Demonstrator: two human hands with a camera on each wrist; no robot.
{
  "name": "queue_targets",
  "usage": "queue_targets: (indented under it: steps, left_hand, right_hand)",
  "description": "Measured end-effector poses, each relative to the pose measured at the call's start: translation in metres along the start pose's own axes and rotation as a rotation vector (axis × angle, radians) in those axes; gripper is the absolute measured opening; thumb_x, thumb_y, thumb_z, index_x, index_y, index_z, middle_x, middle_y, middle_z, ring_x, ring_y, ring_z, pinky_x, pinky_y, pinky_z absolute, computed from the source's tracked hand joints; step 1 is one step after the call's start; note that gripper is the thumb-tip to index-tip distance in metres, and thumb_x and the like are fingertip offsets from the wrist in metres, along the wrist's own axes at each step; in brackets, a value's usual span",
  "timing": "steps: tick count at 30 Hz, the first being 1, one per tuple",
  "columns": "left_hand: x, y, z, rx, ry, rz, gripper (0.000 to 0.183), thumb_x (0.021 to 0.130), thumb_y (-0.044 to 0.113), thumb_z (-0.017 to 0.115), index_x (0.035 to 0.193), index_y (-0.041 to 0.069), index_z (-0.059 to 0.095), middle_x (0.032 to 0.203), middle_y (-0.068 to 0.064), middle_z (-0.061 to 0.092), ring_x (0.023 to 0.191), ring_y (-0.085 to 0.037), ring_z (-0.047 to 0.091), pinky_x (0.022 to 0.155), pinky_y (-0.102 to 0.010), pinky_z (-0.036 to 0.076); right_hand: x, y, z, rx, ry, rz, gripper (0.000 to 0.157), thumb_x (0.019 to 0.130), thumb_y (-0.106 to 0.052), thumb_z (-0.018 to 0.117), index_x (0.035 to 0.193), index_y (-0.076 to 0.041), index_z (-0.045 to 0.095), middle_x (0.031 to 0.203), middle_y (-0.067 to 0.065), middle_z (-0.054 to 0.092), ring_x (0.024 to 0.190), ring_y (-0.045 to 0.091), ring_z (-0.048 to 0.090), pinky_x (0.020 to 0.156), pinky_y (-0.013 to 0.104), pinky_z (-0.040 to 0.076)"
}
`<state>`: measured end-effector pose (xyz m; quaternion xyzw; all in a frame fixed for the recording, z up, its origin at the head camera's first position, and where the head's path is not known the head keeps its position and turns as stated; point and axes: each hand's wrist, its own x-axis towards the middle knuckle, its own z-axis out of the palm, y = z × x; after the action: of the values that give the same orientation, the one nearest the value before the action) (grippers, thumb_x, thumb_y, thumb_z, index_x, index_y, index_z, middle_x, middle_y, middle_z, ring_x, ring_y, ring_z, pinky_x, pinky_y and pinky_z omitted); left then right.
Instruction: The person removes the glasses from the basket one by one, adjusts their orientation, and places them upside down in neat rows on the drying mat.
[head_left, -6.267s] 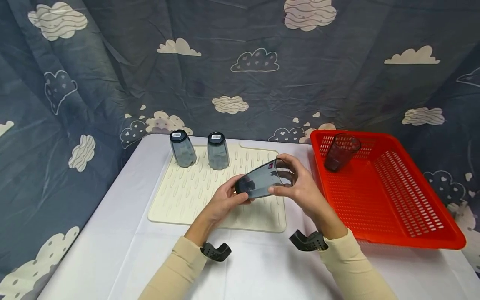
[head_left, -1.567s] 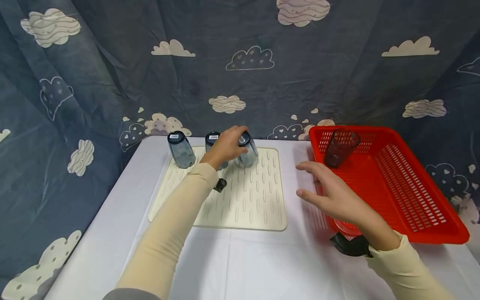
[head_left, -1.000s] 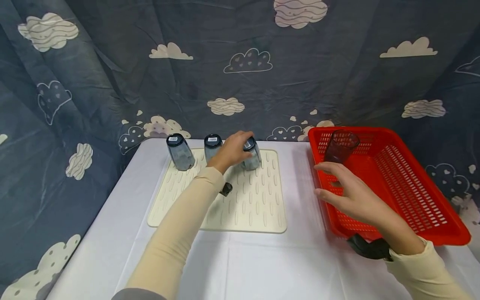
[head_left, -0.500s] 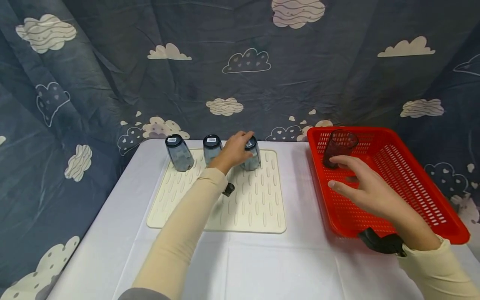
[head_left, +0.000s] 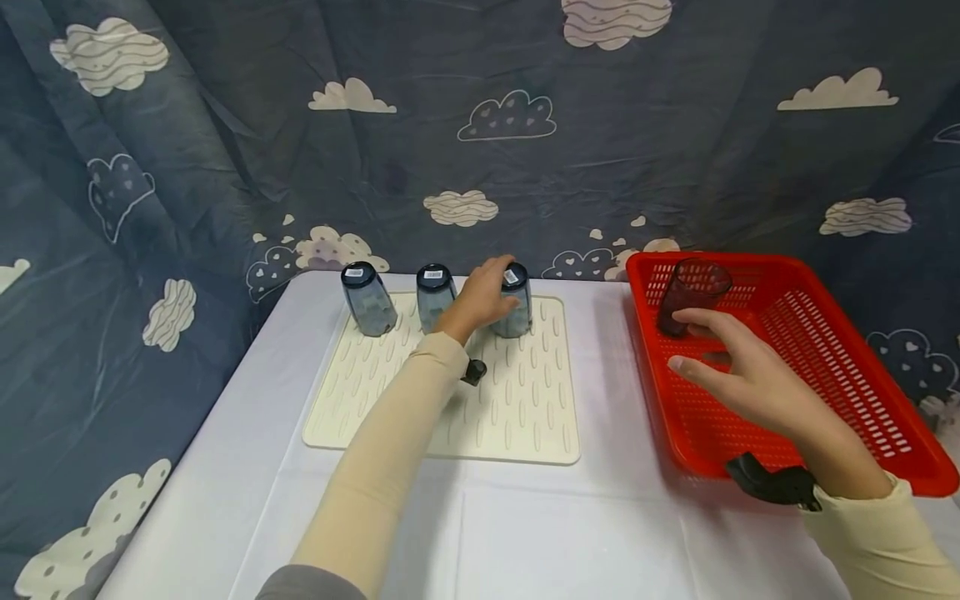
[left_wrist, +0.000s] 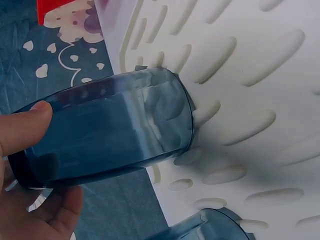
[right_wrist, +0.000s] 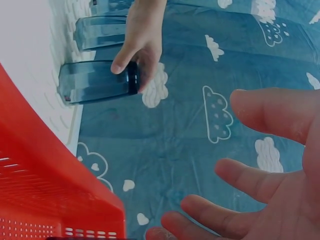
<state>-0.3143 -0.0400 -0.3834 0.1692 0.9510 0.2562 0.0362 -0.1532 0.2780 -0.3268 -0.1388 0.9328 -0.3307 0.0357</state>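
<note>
My left hand grips a smoky blue drinking glass by its upturned base. In the left wrist view, the thumb and fingers lie on either side of this glass, whose rim meets the cream ribbed mat. Two matching glasses stand upside down to its left, a middle glass and a far left glass. Over the red basket, my right hand is spread, holding nothing. Its fingertips are close to a dark reddish-looking glass inside; whether they touch cannot be told.
The mat lies on a white-covered table, with the basket at its right. A dark blue cloud-patterned cloth hangs behind and along the left side. Each wrist wears a black strap mount, such as the right mount.
Earlier both hands held the glass tilted above the mat. Now it stands upside down as the third in the row, my left hand still on it. My right hand has moved right, over the basket.
</note>
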Motion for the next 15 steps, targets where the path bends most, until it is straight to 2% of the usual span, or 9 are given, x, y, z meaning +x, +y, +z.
queue_targets:
  steps: [11,15]
  left_hand:
    - [-0.0013,-0.0001,0.0004,0.007,0.000,-0.004,0.074,0.096,0.024,0.066,0.157,0.012,0.026,0.161,-0.011,0.032,0.147,-0.033,0.036,0.119,-0.043,0.035]
    - [-0.0031,-0.0005,0.0002,-0.026,0.015,-0.017,0.073,0.096,0.023,0.065,0.157,0.013,0.026,0.161,-0.010,0.032,0.147,-0.033,0.035,0.119,-0.044,0.036]
  right_hand:
    - [0.0003,-0.0002,-0.0019,0.012,0.006,-0.006,0.066,0.097,-0.023,0.065,0.151,-0.003,0.032,0.149,0.029,0.035,0.128,0.051,0.043,0.094,0.066,0.048]
    - [0.0007,0.0015,-0.0040,0.009,0.017,-0.014,0.066,0.096,-0.022,0.066,0.150,-0.002,0.033,0.148,0.029,0.036,0.126,0.051,0.044,0.086,0.054,0.056]
